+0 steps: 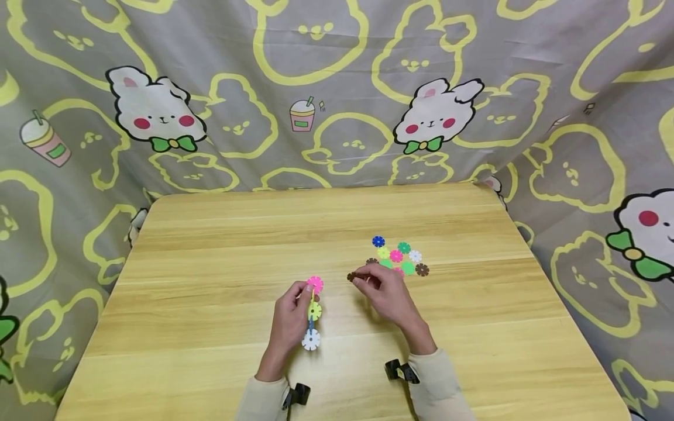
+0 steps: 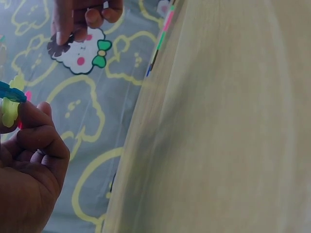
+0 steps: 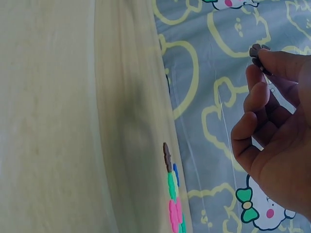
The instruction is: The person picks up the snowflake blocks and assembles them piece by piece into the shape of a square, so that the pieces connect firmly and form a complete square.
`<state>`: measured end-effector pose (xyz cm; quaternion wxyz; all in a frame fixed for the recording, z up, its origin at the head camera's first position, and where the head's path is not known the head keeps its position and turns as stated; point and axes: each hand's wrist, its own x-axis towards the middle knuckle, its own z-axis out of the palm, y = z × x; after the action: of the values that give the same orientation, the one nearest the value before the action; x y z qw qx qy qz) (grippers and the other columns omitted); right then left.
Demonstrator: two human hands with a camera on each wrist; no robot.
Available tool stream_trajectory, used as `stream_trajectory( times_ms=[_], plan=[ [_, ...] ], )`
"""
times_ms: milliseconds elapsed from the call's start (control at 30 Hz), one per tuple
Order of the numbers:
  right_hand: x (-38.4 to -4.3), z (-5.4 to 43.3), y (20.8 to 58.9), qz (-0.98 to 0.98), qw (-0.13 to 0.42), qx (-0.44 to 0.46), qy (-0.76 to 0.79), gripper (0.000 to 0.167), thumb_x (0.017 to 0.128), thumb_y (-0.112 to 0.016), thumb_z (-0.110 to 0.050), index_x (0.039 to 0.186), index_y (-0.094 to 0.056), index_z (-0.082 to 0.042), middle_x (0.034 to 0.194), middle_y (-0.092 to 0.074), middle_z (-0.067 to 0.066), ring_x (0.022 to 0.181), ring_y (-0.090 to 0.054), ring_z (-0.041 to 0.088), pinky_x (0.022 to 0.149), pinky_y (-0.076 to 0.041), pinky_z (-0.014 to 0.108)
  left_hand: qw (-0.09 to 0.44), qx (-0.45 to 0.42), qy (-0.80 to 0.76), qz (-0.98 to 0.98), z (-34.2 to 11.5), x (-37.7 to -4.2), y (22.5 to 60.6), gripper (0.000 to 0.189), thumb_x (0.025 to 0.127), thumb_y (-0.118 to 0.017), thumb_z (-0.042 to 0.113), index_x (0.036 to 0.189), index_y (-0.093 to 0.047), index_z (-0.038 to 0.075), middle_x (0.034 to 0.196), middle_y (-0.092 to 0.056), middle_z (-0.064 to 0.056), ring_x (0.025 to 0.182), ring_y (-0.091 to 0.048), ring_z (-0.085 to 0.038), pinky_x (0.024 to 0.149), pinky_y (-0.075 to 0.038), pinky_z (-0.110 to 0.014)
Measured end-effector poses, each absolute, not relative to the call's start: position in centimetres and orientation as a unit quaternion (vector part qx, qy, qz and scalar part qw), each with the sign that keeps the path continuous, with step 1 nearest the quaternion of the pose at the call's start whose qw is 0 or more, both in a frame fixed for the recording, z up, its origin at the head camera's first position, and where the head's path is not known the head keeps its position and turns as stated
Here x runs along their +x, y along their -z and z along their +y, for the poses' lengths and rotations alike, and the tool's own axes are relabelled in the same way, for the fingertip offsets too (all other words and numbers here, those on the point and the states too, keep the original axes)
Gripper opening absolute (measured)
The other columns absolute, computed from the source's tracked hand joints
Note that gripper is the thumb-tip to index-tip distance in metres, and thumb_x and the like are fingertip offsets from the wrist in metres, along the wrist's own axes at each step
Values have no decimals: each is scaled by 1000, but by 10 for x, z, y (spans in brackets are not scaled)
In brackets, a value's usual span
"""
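My left hand (image 1: 288,313) pinches a chain of joined notched plastic discs by its top end. At the top of the chain is a pink disc (image 1: 315,285), with a yellow disc (image 1: 315,310) below it, then a blue disc (image 1: 310,324) seen edge-on, and a white disc (image 1: 310,340) at the bottom. Between thumb and fingers, my right hand (image 1: 387,295) pinches a brown notched disc (image 3: 260,58). That brown disc is apart from the chain, to its right. In the left wrist view the blue disc (image 2: 12,92) crosses the yellow one.
Behind the right hand, several loose discs lie flat on the wooden table (image 1: 210,251), among them a dark blue disc (image 1: 378,241), a white disc (image 1: 415,256) and a brown disc (image 1: 422,269). A patterned grey curtain (image 1: 347,52) hangs around the table's back and sides.
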<state>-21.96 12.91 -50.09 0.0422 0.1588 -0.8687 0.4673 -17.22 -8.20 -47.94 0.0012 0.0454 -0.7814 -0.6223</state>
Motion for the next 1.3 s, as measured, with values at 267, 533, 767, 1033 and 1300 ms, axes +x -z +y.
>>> stream_trajectory(
  times_ms=[267, 533, 767, 1033, 1300],
  plan=[
    [-218, 121, 500, -868, 55, 180, -459, 8, 88, -71, -19, 94, -73, -16, 76, -61, -8, 65, -49, 4, 57, -43, 20, 4, 46, 616, -786, -81, -173, 478, 21, 102, -48, 12, 99, -65, 1, 87, -67, -23, 60, -52, -4, 55, -43, -17],
    [-217, 115, 497, -866, 46, 186, -462, 7, 88, -72, -20, 93, -73, -15, 79, -63, -7, 66, -50, 6, 58, -44, 20, -4, 52, 626, -778, -81, -173, 479, 21, 102, -47, 12, 99, -65, 1, 87, -67, -22, 59, -54, -5, 54, -43, -16],
    [-216, 112, 498, -863, 44, 188, -466, 6, 87, -72, -20, 93, -73, -17, 79, -63, -8, 65, -50, 5, 58, -44, 21, -5, 52, 629, -776, -82, -173, 480, 21, 102, -47, 12, 99, -65, 1, 87, -67, -23, 59, -54, -4, 54, -43, -16],
    [-216, 107, 501, -857, 41, 203, -472, 5, 86, -73, -17, 91, -73, -17, 80, -65, -8, 64, -50, 4, 57, -45, 20, -5, 50, 632, -773, -82, -173, 481, 22, 102, -47, 13, 98, -64, 1, 87, -66, -22, 58, -53, -4, 54, -42, -16],
    [-214, 101, 501, -852, 35, 216, -475, 5, 86, -73, -16, 91, -74, -19, 82, -66, -9, 64, -51, 4, 57, -45, 20, -7, 48, 634, -772, -82, -173, 482, 21, 102, -47, 13, 97, -64, 2, 86, -65, -22, 56, -53, -4, 53, -42, -16]
  ],
)
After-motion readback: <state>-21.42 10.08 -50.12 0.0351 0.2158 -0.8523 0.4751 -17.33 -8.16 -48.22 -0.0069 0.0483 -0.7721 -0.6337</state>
